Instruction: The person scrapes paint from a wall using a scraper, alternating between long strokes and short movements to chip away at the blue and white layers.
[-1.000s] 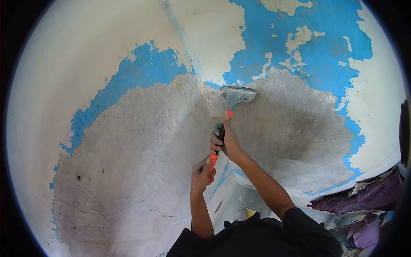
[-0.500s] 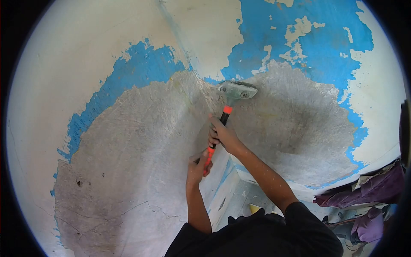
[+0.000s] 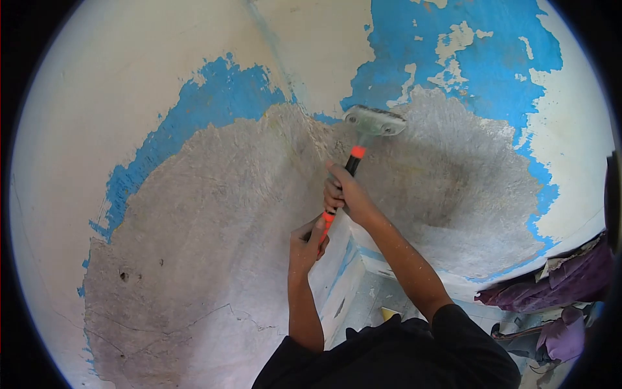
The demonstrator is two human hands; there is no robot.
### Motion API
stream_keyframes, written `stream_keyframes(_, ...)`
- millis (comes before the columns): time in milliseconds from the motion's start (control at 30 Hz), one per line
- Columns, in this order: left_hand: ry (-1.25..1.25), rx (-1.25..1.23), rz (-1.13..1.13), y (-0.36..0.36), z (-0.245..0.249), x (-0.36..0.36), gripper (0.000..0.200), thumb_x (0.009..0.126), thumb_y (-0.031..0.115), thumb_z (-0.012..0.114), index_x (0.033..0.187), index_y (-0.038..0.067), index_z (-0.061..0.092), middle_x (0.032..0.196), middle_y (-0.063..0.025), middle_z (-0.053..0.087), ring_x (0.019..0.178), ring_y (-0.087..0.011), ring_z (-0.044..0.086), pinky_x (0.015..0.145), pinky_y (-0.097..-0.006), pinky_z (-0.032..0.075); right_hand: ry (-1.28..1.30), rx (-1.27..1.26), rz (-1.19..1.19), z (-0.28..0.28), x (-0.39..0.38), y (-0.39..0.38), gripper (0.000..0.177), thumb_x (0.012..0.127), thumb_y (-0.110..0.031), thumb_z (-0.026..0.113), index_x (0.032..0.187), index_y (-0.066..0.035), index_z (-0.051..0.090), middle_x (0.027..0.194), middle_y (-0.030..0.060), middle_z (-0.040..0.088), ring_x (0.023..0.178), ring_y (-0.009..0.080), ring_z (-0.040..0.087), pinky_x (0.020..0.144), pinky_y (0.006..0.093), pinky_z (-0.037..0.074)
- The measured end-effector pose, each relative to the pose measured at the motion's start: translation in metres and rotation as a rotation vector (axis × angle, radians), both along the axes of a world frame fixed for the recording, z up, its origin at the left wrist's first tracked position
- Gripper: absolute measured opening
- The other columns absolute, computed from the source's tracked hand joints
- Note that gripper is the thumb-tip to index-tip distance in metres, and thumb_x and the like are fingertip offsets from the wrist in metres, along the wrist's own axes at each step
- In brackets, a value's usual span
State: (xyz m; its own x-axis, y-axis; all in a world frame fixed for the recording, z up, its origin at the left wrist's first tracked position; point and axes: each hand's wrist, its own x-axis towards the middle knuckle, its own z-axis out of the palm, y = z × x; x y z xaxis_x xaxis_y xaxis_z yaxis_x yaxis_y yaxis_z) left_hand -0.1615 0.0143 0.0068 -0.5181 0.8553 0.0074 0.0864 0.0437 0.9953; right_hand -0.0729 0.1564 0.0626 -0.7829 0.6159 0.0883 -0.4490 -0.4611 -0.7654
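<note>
A scraper (image 3: pixel 374 122) with a wide grey-green head and a black and orange handle tilts up to the right. Its head lies at the wall, just under the edge of the blue paint (image 3: pixel 389 84). Around the lower, orange end of the handle my left hand (image 3: pixel 308 243) is closed. Higher up, my right hand (image 3: pixel 346 191) grips the black part, below the orange collar. Behind both hands is bare grey plaster (image 3: pixel 214 194), on both sides of the wall corner. The head's blade edge cannot be made out clearly.
Cream paint (image 3: pixel 91 97) borders the blue patches. At the lower right hang a dark purple cloth (image 3: pixel 564 285) and a lighter purple cloth (image 3: pixel 562 334). Grey floor tiles (image 3: pixel 372 301) show below, with a small yellow object (image 3: pixel 389 314).
The scraper head and both hands have moved a little to the right, and the head slightly up. Both hands keep their hold. The view has shifted slightly.
</note>
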Motion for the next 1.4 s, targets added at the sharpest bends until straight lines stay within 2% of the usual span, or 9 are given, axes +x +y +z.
stream_keyframes(100,-0.003,0.021,-0.013,0.003,-0.001,0.009,0.044,0.097,0.042,0.054,0.095,0.0,0.068,0.052,0.001,0.045,0.04,-0.0058,0.038,0.038,-0.0227,0.028,-0.011,0.002,0.014,-0.012,0.006,0.003,0.049,0.096,-0.043,0.051,0.063,-0.017,0.026,0.049,-0.0025,0.024,0.04,0.0123,0.029,0.047,0.0307,0.036)
stream_keyframes(267,-0.123,-0.061,0.011,-0.011,-0.066,0.015,0.044,0.096,0.043,0.055,0.091,0.001,0.067,0.052,0.0003,0.045,0.04,-0.0059,0.038,0.038,-0.0228,0.028,-0.102,-0.086,0.05,-0.071,0.004,-0.003,0.043,0.095,-0.039,0.054,0.067,-0.015,0.031,0.052,-0.0028,0.03,0.041,0.0111,0.033,0.046,0.0318,0.037)
stream_keyframes(400,-0.075,-0.045,0.024,-0.006,-0.033,0.01,0.044,0.096,0.043,0.055,0.092,0.0,0.067,0.053,0.0001,0.046,0.04,-0.0058,0.038,0.037,-0.0228,0.028,-0.071,-0.07,0.016,-0.046,0.0,-0.002,0.044,0.094,-0.041,0.055,0.067,-0.015,0.032,0.052,-0.0029,0.03,0.042,0.0104,0.034,0.047,0.0312,0.037)
stream_keyframes(567,-0.01,0.071,-0.035,0.015,0.044,0.028,0.044,0.096,0.043,0.056,0.092,0.0,0.067,0.054,-0.0002,0.047,0.041,-0.0058,0.038,0.038,-0.0227,0.029,-0.002,0.024,-0.04,0.042,0.029,0.004,0.051,0.092,-0.047,0.057,0.064,-0.017,0.028,0.05,-0.0027,0.027,0.042,0.0116,0.032,0.047,0.0304,0.036)
stream_keyframes(633,0.005,0.065,-0.038,0.015,0.029,0.029,0.046,0.096,0.044,0.056,0.092,-0.001,0.066,0.054,-0.0005,0.047,0.041,-0.0062,0.039,0.038,-0.0231,0.029,-0.022,0.042,-0.053,0.039,0.034,0.005,0.049,0.092,-0.046,0.058,0.065,-0.017,0.03,0.051,-0.0026,0.027,0.042,0.0115,0.033,0.047,0.0304,0.037)
stream_keyframes(800,-0.185,0.016,0.036,-0.005,-0.062,0.04,0.05,0.096,0.049,0.053,0.089,0.0,0.063,0.055,-0.0023,0.047,0.041,-0.0087,0.041,0.037,-0.0241,0.03,-0.231,-0.025,-0.041,-0.046,0.02,-0.007,0.047,0.093,-0.044,0.056,0.066,-0.015,0.032,0.051,-0.0023,0.028,0.043,0.0116,0.034,0.048,0.0305,0.038)
stream_keyframes(1000,-0.238,-0.009,-0.039,0.001,-0.028,0.021,0.051,0.096,0.05,0.052,0.084,0.0,0.059,0.056,-0.0037,0.047,0.04,-0.009,0.039,0.036,-0.024,0.029,-0.16,-0.033,-0.013,-0.028,0.007,-0.002,0.047,0.095,-0.041,0.054,0.064,-0.015,0.03,0.051,-0.0028,0.025,0.043,0.0115,0.031,0.048,0.0307,0.037)
stream_keyframes(1267,-0.222,-0.054,0.0,-0.019,-0.057,0.016,0.048,0.097,0.047,0.052,0.09,0.0,0.062,0.057,-0.0026,0.047,0.04,-0.0081,0.038,0.036,-0.0235,0.028,-0.127,-0.107,-0.027,-0.053,-0.002,-0.013,0.043,0.094,-0.035,0.056,0.066,-0.013,0.033,0.051,-0.0021,0.029,0.039,0.0112,0.032,0.042,0.0312,0.036)
stream_keyframes(1400,-0.214,-0.071,0.015,-0.009,-0.038,0.016,0.047,0.097,0.045,0.052,0.095,0.0,0.064,0.057,-0.0018,0.047,0.041,-0.0076,0.039,0.037,-0.0229,0.029,-0.14,-0.041,-0.003,-0.04,0.003,-0.007,0.045,0.096,-0.04,0.053,0.066,-0.016,0.03,0.05,-0.0027,0.026,0.04,0.0117,0.028,0.046,0.0316,0.035)
